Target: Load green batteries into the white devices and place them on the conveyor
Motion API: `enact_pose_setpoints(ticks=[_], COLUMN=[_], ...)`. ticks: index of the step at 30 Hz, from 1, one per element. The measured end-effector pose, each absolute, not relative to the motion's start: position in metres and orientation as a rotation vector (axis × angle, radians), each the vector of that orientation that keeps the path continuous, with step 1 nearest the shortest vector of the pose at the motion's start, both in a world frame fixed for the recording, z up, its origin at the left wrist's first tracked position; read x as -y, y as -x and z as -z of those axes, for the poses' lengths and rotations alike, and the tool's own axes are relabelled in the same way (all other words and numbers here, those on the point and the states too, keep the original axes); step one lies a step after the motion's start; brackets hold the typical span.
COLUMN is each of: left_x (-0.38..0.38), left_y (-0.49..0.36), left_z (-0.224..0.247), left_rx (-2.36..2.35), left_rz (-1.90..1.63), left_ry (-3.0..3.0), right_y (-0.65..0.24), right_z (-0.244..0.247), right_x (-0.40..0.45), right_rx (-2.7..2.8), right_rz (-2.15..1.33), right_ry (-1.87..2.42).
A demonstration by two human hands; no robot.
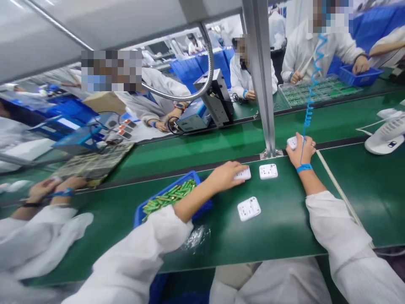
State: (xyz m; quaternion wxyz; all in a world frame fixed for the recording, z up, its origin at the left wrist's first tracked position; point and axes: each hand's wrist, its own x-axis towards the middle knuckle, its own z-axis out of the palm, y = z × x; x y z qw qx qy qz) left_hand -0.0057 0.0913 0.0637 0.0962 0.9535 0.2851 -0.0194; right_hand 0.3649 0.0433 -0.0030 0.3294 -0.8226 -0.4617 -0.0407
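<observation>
My left hand [225, 175] reaches over a blue bin and has its fingers closed over the far side of a white plastic device [244, 173] on the green table. My right hand [300, 151], with a blue coiled-cord wrist strap [304, 167], grips another white plastic device [291, 143] near the table's far edge. Between my hands lies a third white device [268, 171], its face with small dark slots upward. Closer to me is one more like it [249, 209], slightly turned. Under my left forearm, the blue bin [136, 216] holds many green battery-like cylinders [171, 195].
A metal post [267, 84] rises at the table's far edge, beside a green conveyor belt [190, 147]. Clear plastic wrap [198, 238] lies by the bin. A pale strip [340, 190] and a white scanner-like device [386, 133] are right. A co-worker's hands [57, 188] are left.
</observation>
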Motion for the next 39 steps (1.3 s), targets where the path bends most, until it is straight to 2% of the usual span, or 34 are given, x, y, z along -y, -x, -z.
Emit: enact_pose_setpoints(ticks=[5,14,20,32,36,39], left_x=[-0.034,-0.019,-0.019,-0.002,-0.002,-0.001], left_y=[0.018,0.031,0.026,0.019,0.014,0.008], left_z=[-0.029,0.013,0.023,0.003,0.002,0.005], left_rx=[-0.995,-1.131,-1.072,-1.084,-1.146,-1.173], left_rz=[-0.119,-0.663,-0.773,-0.623,-0.645,-0.672], left_ry=[-2.747,-2.516,-2.493,-2.360,-2.367,-2.376], right_y=[-0.343,-0.296,-0.250,-0.193,-0.191,-0.179], right_z=[-0.001,0.014,0.012,-0.002,-0.027,-0.063], right_x=[0.031,0.134,0.119,0.070,0.066,0.055], right_rx=[1.201,1.440,1.747,1.975,1.994,1.975], right_rz=[0.046,0.100,-0.002,-0.254,-0.410,-0.380], right_ry=[2.234,2.205,2.021,1.763,1.685,1.633])
